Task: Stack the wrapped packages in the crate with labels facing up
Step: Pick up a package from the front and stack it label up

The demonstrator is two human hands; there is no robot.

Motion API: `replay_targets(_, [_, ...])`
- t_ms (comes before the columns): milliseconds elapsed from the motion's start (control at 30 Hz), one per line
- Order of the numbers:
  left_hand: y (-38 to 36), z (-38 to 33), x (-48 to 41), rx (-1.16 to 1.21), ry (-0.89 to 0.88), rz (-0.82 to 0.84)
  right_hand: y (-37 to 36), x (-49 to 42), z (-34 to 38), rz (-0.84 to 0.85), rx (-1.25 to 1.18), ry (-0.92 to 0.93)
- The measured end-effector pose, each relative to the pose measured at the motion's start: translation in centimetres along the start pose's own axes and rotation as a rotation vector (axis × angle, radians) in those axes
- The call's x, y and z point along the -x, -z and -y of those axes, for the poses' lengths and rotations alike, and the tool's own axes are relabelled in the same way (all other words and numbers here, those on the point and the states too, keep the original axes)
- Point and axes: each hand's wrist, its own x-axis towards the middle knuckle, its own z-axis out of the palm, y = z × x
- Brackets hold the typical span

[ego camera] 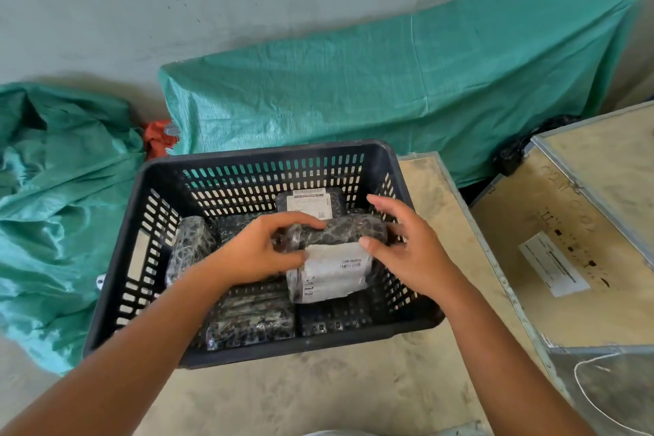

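A dark slotted plastic crate (116, 276) stands on a wooden board and holds several black bubble-wrapped packages. My left hand (258, 251) grips the left edge of one wrapped package (336, 265), whose white label faces up and toward me, held inside the crate on its right side. My right hand (403, 251) touches that package's right end with the thumb on the label and the fingers spread. Another package (311, 203) with its label up lies at the back. A package (191, 248) leans by the left wall, and one (254, 319) lies at the front.
Green woven tarps (389, 88) drape along the wall behind and lie bunched at the left (53, 205). A wooden box (566, 241) with a white label stands to the right. A white cord (594, 396) loops at lower right. A red object (159, 138) shows behind the crate.
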Motion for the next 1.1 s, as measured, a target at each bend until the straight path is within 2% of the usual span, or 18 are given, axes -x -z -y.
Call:
replay_targets(167, [5.0,-4.1,0.0,0.158,-0.044,-0.055,0.4,0.1,2.1,-0.031,-0.165,0.240])
replay_targets(300, [7.5,-5.3,-0.4,0.369,-0.011,-0.070,0.3,-0.6,4.1,0.050,-0.220,0.295])
replay_targets(400, [7.9,-6.1,-0.8,0.396,-0.027,-0.142,0.6,-1.6,5.2,0.044,-0.256,0.312])
replay_targets(500, [7.2,-6.4,-0.8,0.372,-0.063,-0.232,1.0,-2.6,5.6,0.027,-0.258,0.287])
replay_targets(567, [6.6,-6.2,-0.4,0.267,-0.046,-0.240,1.1,-3.3,5.5,0.011,-0.281,0.258])
replay_targets(667, [5.2,-5.4,0.2,0.058,0.014,-0.165,1.1,-4.2,4.9,0.002,-0.405,0.186])
replay_targets(800, [3.2,-3.7,-0.1,-0.007,0.039,-0.060,0.4,-5.6,4.0,-0.008,-0.536,0.065])
replay_targets(900, [2.9,-2.6,-1.1,0.033,0.116,-0.071,-0.2,-7.0,3.3,-0.003,-0.505,0.016])
replay_targets(1100, [2.0,1.2,-3.3,0.067,0.248,-0.044,-2.2,-10.2,0.8,0.069,-0.294,-0.073])
